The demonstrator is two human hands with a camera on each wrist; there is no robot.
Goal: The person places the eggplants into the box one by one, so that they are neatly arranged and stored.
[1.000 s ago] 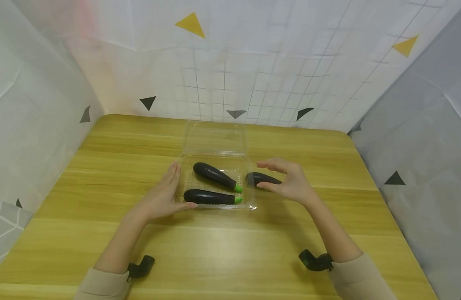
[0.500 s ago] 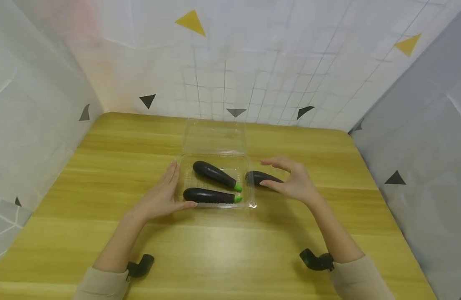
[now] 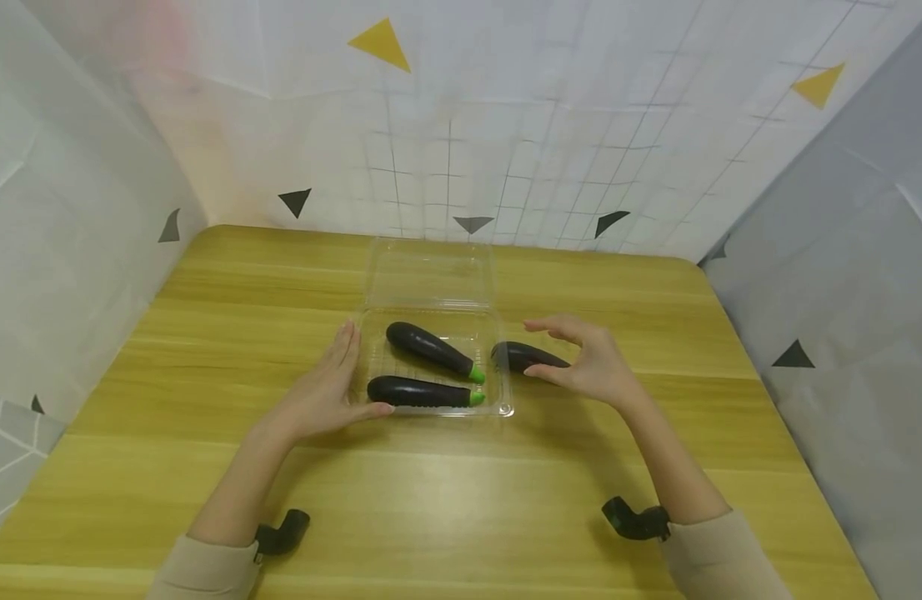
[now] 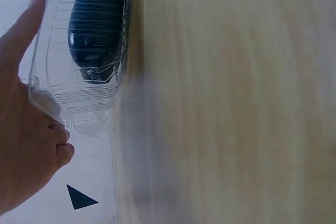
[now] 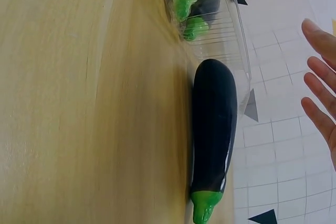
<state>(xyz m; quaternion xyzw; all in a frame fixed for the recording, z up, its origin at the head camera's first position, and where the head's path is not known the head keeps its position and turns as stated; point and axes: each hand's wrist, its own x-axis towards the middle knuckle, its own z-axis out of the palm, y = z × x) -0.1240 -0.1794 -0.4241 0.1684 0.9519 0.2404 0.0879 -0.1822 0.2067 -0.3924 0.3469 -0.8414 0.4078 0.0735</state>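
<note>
A clear plastic clamshell box (image 3: 431, 414) stands on the table, its lid (image 3: 431, 275) folded back. Two eggplants lie inside, a rear eggplant (image 3: 429, 348) and a front eggplant (image 3: 418, 392), green stem ends toward the right. My left hand (image 3: 318, 392) rests against the box's left side, fingers extended and thumb along the front rim. A third eggplant (image 5: 214, 124) lies on the table right of the box. Above it hovers my right hand (image 3: 584, 362), thumb and fingers apart; the right wrist view shows a gap to the eggplant. In the head view this hand hides its stem end.
The wooden table (image 3: 438, 492) reaches back to a pale, patterned cloth backdrop (image 3: 461, 125). Similar cloth hangs at both sides. A black wrist-worn device (image 3: 281, 533) sits on the left wrist, and another black device (image 3: 633, 521) on the right.
My right hand has shifted slightly to the right over the third eggplant. The left hand, the box and the eggplants keep their places.
</note>
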